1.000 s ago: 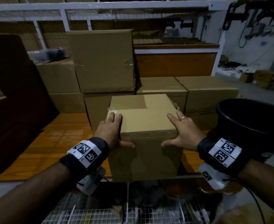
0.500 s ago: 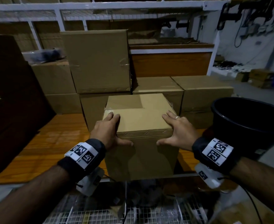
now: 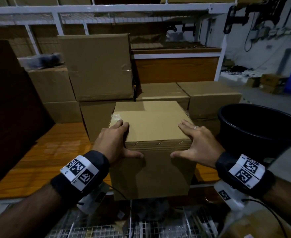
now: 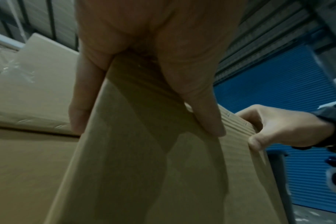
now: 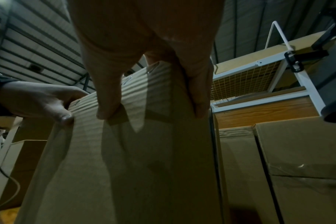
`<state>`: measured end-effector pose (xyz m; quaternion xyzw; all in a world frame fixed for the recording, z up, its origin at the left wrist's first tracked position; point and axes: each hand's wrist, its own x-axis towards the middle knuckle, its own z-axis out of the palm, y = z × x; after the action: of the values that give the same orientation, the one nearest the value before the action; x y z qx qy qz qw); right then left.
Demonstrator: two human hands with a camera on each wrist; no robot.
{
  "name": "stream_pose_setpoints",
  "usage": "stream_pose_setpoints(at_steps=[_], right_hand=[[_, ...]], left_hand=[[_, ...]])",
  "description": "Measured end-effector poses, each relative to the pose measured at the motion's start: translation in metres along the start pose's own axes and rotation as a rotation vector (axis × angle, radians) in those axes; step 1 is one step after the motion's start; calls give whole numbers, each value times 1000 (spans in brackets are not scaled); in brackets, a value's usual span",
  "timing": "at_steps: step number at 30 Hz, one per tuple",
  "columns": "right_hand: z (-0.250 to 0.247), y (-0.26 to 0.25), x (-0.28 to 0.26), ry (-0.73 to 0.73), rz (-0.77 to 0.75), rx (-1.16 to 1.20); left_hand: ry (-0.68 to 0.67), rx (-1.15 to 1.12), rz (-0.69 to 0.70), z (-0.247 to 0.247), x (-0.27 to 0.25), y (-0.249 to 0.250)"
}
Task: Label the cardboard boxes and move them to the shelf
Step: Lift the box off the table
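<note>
A plain brown cardboard box [image 3: 151, 124] stands upright at the front edge of the wooden shelf board [image 3: 52, 152]. My left hand [image 3: 132, 140] straddles its near left top corner, fingers flat on the lid and thumb spread on the front face. My right hand [image 3: 176, 140], with a ring, mirrors this on the near right corner. In the left wrist view the box [image 4: 144, 166] fills the frame, its corner between finger and thumb. The right wrist view shows the box [image 5: 144, 166] likewise. No label shows on its visible faces.
Other cardboard boxes [image 3: 96, 66] are stacked right behind and beside it, under the white shelf frame [image 3: 107, 9]. A black tub [image 3: 261, 127] sits close on the right. A dark panel [image 3: 7, 100] leans at the left. Wire mesh [image 3: 141, 227] lies below the shelf edge.
Both hands stay on the box's near top corners. The box has hardly moved; only my view has shifted a little.
</note>
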<state>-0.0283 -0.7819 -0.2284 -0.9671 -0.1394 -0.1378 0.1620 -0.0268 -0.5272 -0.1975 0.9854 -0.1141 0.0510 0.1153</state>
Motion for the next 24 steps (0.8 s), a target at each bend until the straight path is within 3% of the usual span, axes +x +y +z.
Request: stream_pose_setpoints(at_steps=[7,15,24], right_hand=[[-51,4,-19,72,-59,-20],[-134,6,-21,169,-134,-96],[-205,19,29,277,-101,-191]], left_hand=[[33,3,75,-34,-17,32],[169,-12,183,-89,-23,74],[295,-10,186,-146,42,105]])
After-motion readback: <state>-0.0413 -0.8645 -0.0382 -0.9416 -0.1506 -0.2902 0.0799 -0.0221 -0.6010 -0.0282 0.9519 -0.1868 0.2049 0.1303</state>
